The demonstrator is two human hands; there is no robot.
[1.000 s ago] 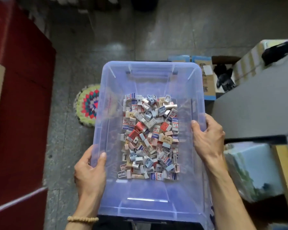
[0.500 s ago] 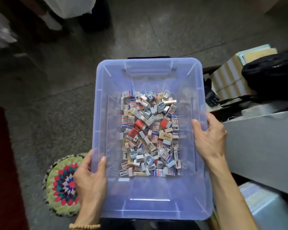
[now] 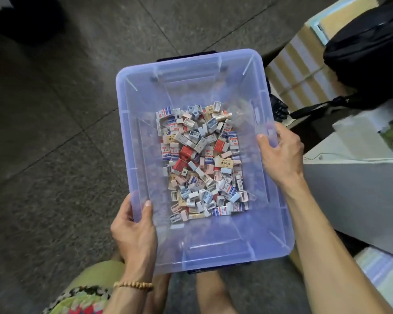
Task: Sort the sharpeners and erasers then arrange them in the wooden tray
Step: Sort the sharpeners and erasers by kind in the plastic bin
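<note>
Nothing sorted yet | you are gripping the plastic bin [image 3: 213, 241] by its long sides, left hand [image 3: 135, 232] and right hand [image 3: 281, 152] each clamping a rim | sharpeners and erasers [image 3: 202, 164] are lying mixed across the bin's middle | wooden tray is not showing; all sorting is remaining.

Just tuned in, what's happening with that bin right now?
A person is carrying a translucent purple plastic bin over a grey floor, left hand gripping its left rim and right hand gripping the right rim. Inside lies a mixed pile of erasers and sharpeners, not yet sorted. No wooden tray is in view. A black bag sits on boxes to the right.
</note>
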